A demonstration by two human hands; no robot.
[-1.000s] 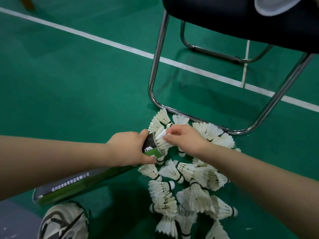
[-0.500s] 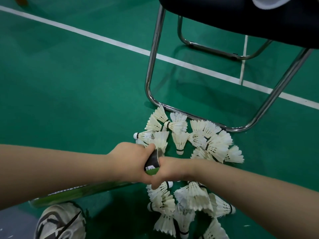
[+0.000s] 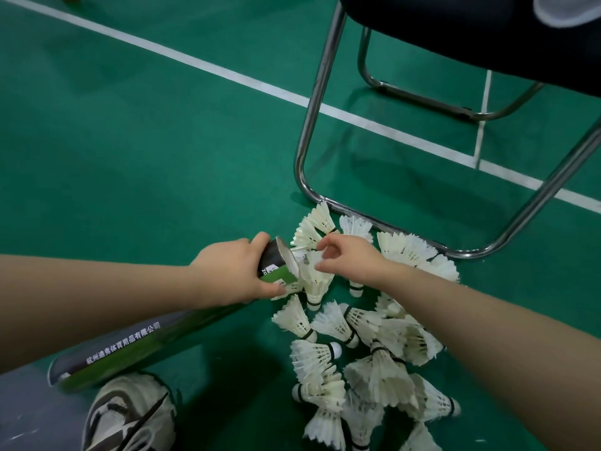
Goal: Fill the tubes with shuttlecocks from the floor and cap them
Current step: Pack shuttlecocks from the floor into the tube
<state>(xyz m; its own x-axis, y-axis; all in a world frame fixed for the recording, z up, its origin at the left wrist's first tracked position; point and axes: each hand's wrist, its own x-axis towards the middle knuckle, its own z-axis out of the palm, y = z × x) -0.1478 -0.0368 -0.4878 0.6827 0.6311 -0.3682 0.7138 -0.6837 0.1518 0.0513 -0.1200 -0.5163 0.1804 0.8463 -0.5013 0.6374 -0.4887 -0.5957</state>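
Green-and-grey tube (image 3: 130,348) is held low over the floor (image 3: 130,157). Its long axis slants from the closed end beside a shoe (image 3: 130,415) up to an open mouth that faces the shuttlecocks. No cap is in view.

Left hand (image 3: 227,275): wrapped round the tube just behind its mouth, thumb on top and fingers underneath. The grip looks firm.

Right hand (image 3: 351,260): just beyond the tube mouth, the nearer of the two to the loose stock. Fingers are curled, with thumb and forefinger apart over the feathers of one shuttlecock (image 3: 313,278). Whether they have hold of it cannot be told.

That shuttlecock lies at the tube mouth, touching or nearly touching the rim. Its cork points back towards the person and its skirt flares away, so it lies across the tube axis, not along it.

The remaining pile (image 3: 383,353) spreads from the tube mouth towards the person's right, and on its far side reaches the chair frame (image 3: 307,135).

Assessment: loading is under way and many shuttlecocks are outstanding. The next insertion requires the shuttlecock to be turned in line with the tube axis. Crushed feathers at the rim are the risk.
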